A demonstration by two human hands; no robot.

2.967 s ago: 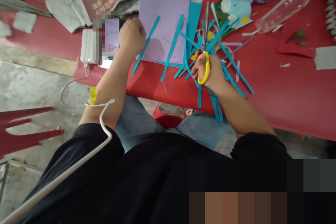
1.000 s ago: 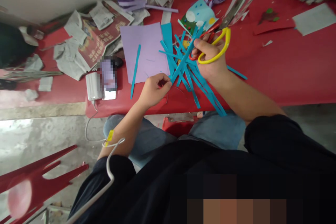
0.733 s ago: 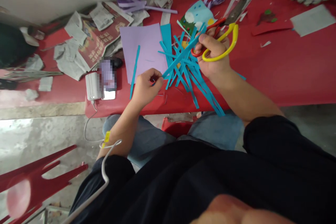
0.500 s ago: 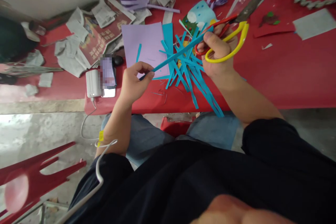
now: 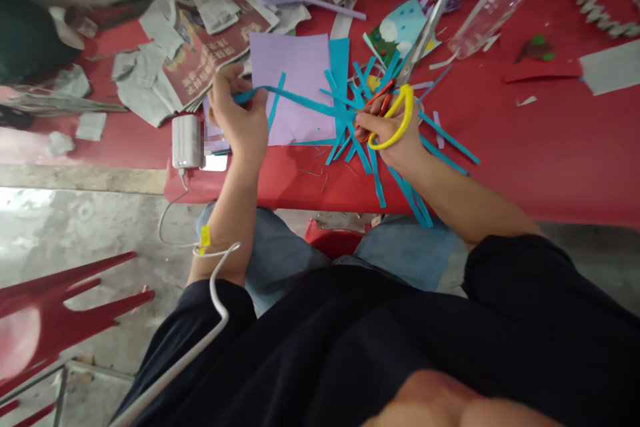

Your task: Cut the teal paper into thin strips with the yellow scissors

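Since the frame half a second earlier, the left hand (image 5: 237, 110) has moved outward from the near-left corner of the purple sheet (image 5: 300, 53) to the phone (image 5: 216, 137), partly covering it, and the scissors (image 5: 406, 73) have swung to point farther forward. Red table (image 5: 565, 167) carries all items. Newspaper (image 5: 145, 77) lies torn at far left; the purple sheet overlaps a blue sheet (image 5: 340, 57). Bottle (image 5: 493, 17) rests tilted, at right beyond the scissor handles. Scissors are gripped by the handles in the right hand (image 5: 395, 137), above the pile (image 5: 379, 183) of blue strips. Power bank (image 5: 186, 140) sits just beside the phone. Held strip (image 5: 305, 101), the smallest item, spans the purple sheet: left thumb and fingers pinch one end; the other reaches the right fingertips.
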